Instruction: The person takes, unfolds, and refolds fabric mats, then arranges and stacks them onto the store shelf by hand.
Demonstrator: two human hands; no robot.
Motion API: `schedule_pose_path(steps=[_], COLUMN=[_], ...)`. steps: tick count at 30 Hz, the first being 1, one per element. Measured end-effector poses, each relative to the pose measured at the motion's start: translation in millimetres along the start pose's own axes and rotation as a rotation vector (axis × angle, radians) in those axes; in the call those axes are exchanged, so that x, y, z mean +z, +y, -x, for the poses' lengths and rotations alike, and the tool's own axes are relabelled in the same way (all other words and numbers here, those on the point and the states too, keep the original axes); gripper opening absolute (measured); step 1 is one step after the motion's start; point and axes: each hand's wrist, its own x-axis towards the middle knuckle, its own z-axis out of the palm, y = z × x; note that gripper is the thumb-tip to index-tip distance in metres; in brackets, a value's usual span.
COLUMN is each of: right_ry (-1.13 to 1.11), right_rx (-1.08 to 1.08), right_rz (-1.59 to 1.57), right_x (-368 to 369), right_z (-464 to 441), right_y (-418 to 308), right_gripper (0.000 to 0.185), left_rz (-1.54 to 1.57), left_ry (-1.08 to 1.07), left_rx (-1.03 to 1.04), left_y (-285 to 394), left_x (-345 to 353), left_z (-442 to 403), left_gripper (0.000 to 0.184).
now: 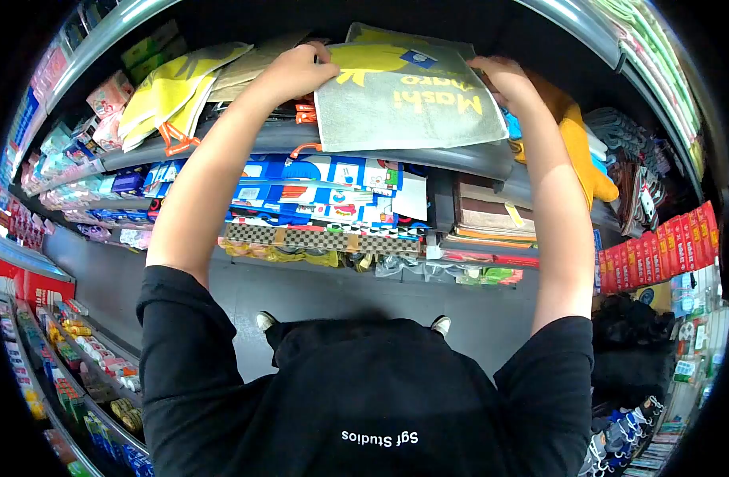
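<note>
A flat grey and yellow mat [408, 115], printed with "Mashi maro" lettering and a small blue label, lies across the shelf in front of me. My left hand [301, 70] is closed on its left edge, with the fingers partly curled out of sight. At the far right corner, my right hand [501, 78] grips the mat, its fingertips partly hidden. Another greyish-yellow piece shows just behind the mat's far edge. To the left of my left hand, yellow folded cloth pieces [174, 83] with an orange strap [176, 139] rest on the same shelf.
Below sit blue patterned packs [317, 187] and stacked brown cloths [496, 211]. Mustard cloth [579, 151] hangs by my right forearm. Red packets [659, 250] stick out at the right. Stocked shelves [86, 350] stand at lower left, and a shelf edge [563, 24] runs overhead.
</note>
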Motion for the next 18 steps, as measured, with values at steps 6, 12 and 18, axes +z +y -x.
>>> schedule_pose_path(steps=[6,12,18], right_ry=[-0.065,0.005,0.124], right_rx=[-0.171,-0.308,-0.309], right_rz=[0.111,0.078,-0.114], right_x=[11.4,-1.7,-36.0], right_z=[-11.2,2.5,-23.1], right_y=[9.7,2.2,-10.5], right_gripper=[0.023,0.029,0.032], left_rz=[0.214,0.488,0.43], left_ry=[0.088,0.254,0.411], left_rx=[0.105,0.232,0.37], left_y=[-10.1,-2.9,1.0], left_x=[14.5,9.2,8.2], left_z=[-14.4,-20.0,-80.5], left_gripper=[0.035,0.04,0.034])
